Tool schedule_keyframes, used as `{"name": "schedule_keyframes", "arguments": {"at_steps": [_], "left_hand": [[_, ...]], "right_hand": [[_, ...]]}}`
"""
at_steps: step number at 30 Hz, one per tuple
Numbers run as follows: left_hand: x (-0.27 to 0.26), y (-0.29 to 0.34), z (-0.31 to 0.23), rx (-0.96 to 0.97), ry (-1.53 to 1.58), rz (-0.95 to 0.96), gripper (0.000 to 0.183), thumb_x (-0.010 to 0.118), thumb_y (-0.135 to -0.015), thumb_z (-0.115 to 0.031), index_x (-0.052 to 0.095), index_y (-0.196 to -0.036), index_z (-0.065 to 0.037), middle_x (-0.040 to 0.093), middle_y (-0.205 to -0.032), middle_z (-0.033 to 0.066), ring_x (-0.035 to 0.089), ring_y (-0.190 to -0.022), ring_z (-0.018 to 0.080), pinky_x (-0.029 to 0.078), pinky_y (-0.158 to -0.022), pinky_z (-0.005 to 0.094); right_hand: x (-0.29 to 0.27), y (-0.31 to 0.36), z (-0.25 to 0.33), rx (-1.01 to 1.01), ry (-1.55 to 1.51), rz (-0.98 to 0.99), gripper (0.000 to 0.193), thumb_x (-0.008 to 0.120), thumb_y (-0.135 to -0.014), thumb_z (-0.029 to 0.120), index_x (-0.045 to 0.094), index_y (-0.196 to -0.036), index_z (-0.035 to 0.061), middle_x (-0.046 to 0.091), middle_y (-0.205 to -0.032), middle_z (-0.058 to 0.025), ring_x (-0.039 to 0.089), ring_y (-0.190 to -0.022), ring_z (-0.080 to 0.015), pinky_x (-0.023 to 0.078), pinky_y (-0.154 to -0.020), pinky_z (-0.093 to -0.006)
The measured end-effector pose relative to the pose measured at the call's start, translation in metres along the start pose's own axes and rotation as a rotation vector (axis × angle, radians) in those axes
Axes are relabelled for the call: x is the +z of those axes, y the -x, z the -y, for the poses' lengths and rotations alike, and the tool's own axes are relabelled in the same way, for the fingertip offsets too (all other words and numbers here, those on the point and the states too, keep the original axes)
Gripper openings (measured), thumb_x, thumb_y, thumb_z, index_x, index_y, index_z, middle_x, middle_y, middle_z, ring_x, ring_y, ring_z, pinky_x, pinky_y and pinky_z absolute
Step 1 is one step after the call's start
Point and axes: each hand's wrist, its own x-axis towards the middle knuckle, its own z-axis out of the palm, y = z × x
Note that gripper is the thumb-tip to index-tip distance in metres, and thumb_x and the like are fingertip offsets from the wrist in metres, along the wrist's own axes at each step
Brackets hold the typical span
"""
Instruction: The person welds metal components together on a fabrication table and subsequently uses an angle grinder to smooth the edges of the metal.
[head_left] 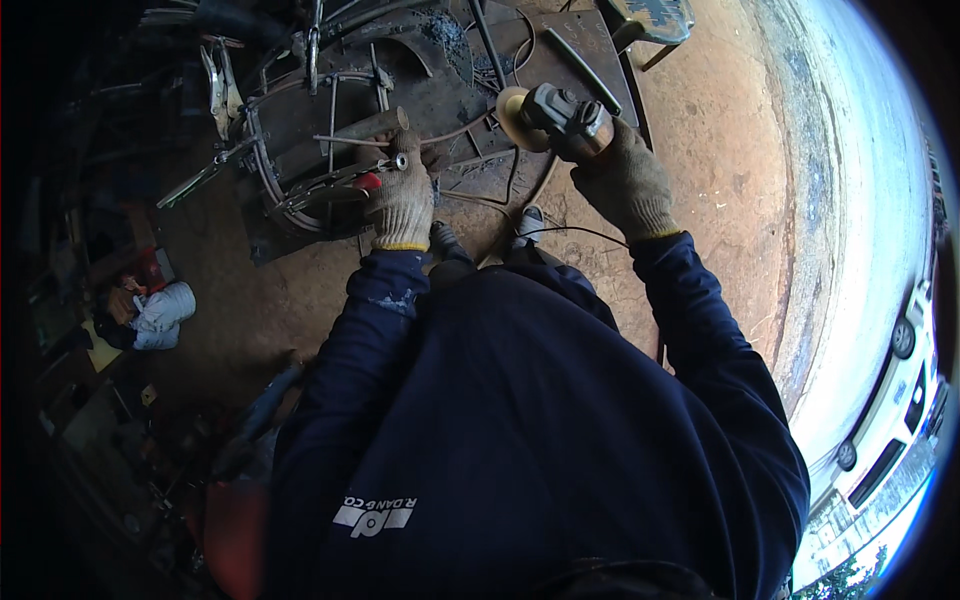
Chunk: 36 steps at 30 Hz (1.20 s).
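My right hand (630, 185), in a knit work glove, is wrapped round the body of an angle grinder (570, 122). Its pale disc (517, 118) points left, over the metal work table (540, 75). Gloved as well, my left hand (402, 200) is closed by the handle end of locking pliers (335, 188); what its fingers hold is hidden. Beside it lie a short pipe (375, 124) and a thin rod (345, 139). The pliers reach to a round metal frame (262, 160) with cross bars. A second pair of locking pliers (222, 88) is at the frame's far left.
Dark grit (448, 45) is heaped on the table, near a loose flat bar (583, 70). Cables (575, 230) hang by my feet. A stool (655, 20) stands at the far right. Someone in pale sleeves (165, 315) is low at the left. A white vehicle (890, 410) is outside.
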Motion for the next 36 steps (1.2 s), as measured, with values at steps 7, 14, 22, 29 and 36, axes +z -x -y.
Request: {"name": "schedule_keyframes", "arguments": {"at_steps": [7,14,22,29,36], "left_hand": [[-0.004,0.002,-0.013,0.032,-0.095,0.045,0.048,0.057,-0.101,-0.042,0.058,-0.128,-0.002,0.065,-0.118,0.0231,0.064,-0.105,0.0424,0.05,-0.087,0.0485],[-0.003,0.002,-0.004,0.121,-0.178,0.051,0.04,0.057,-0.102,-0.036,0.059,-0.124,-0.002,0.063,-0.116,0.02,0.06,-0.104,0.0358,0.049,-0.088,0.0451],[-0.003,0.001,-0.005,0.15,-0.09,-0.016,0.048,0.062,-0.1,-0.042,0.062,-0.11,0.005,0.069,-0.101,0.0141,0.064,-0.088,0.0236,0.051,-0.078,0.0393],[-0.004,-0.001,0.0,0.175,-0.187,-0.054,0.052,0.058,-0.101,-0.046,0.062,-0.109,0.005,0.069,-0.099,0.0159,0.064,-0.087,0.0284,0.05,-0.078,0.0402],[-0.004,0.0,-0.004,0.038,-0.058,0.031,0.042,0.06,-0.101,-0.039,0.061,-0.115,0.001,0.067,-0.106,0.0177,0.065,-0.096,0.0328,0.05,-0.082,0.0441]], "right_hand": [[0.001,-0.001,0.003,-0.017,0.065,-0.023,0.064,0.076,-0.076,0.026,0.053,-0.13,0.0011,0.067,-0.111,-0.026,0.066,-0.103,-0.0429,0.055,-0.086,-0.0508],[0.002,-0.004,0.001,-0.064,0.065,-0.049,0.063,0.076,-0.076,0.024,0.053,-0.131,0.0023,0.068,-0.11,-0.0247,0.066,-0.102,-0.043,0.055,-0.086,-0.0513],[0.004,-0.007,0.001,-0.117,0.084,-0.095,0.06,0.075,-0.077,0.023,0.054,-0.13,0.0021,0.068,-0.108,-0.0251,0.066,-0.101,-0.0432,0.055,-0.085,-0.0511],[0.003,-0.011,-0.006,-0.029,0.023,-0.039,0.059,0.076,-0.077,0.025,0.055,-0.127,0.0009,0.069,-0.106,-0.0258,0.069,-0.098,-0.0422,0.056,-0.082,-0.0495],[-0.002,-0.004,-0.001,-0.03,0.0,-0.019,0.062,0.078,-0.076,0.026,0.054,-0.127,-0.0005,0.069,-0.105,-0.0258,0.069,-0.099,-0.0412,0.056,-0.083,-0.0486]]}}
